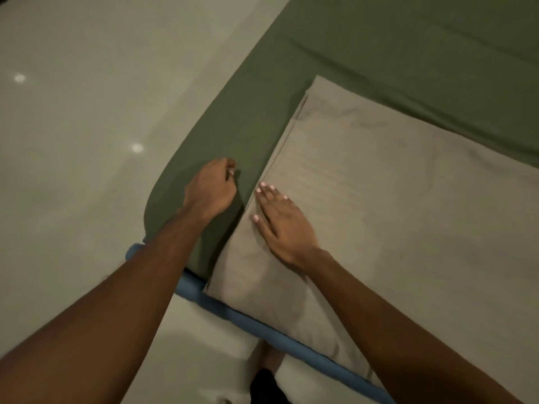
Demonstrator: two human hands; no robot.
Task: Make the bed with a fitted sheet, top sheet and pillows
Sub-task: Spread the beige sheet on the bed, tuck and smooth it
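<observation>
At the near corner of the bed, the green sheet is stretched over the mattress and wraps down round the rounded corner, lying smooth there apart from a soft fold beside the left hand. A long ridge in the cloth runs across the bed beyond the pillow.

The pillow, in a beige case, lies flat on the sheet with its long edge running parallel to the side of the bed, set in so that a strip of green shows between it and the mattress edge. Its near end reaches the foot of the mattress, just above the blue rail.

The left hand rests on that green strip close to the corner, its fingers curled in with thumb and fingertips together, pinching a small fold of the sheet. The right hand lies palm down on the pillow just inside its edge, fingers straight and close together, pointing up the bed. The two hands are near each other but apart, with the pillow's edge between them. Both forearms are bare.

The blue rail runs slantwise under the end of the mattress. To the left lies a pale glossy floor with two small bright reflections. A dark shape at the bottom edge is too blurred to make out.
</observation>
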